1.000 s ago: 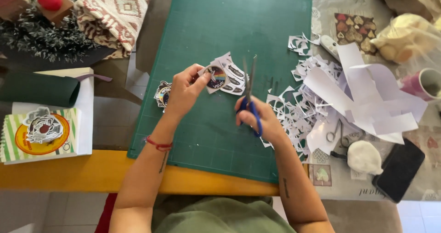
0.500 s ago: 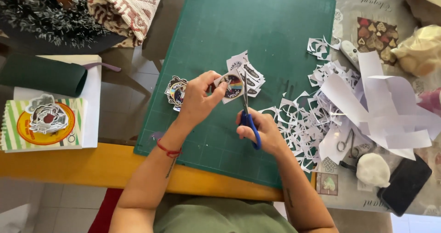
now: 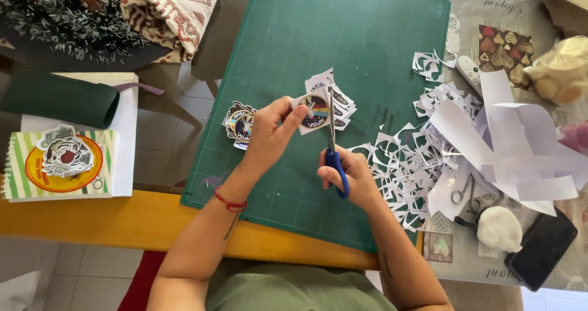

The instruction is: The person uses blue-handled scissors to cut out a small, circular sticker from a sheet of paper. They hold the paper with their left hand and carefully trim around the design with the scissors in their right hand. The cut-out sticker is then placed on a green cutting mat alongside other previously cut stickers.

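Observation:
My left hand (image 3: 269, 130) pinches a piece of white paper with a round printed sticker (image 3: 315, 110) over the green cutting mat (image 3: 367, 35). My right hand (image 3: 349, 176) grips blue-handled scissors (image 3: 332, 145), blades pointing away from me and set into the paper's right edge. A cut-out round sticker (image 3: 239, 122) lies on the mat just left of my left hand. A few more printed cut-outs (image 3: 340, 99) lie on the mat behind the held paper.
White paper scraps (image 3: 422, 164) and strips (image 3: 514, 151) pile up at the mat's right. Small metal scissors (image 3: 463, 191), a white lump (image 3: 499, 228) and a black phone (image 3: 542, 250) lie further right. A spiral notebook (image 3: 58, 164) and a dark green roll (image 3: 58, 96) sit left.
The paper has turned in my left hand and the scissors have worked along its edge. The view has shifted a little, so the mat sits lower and more to the right.

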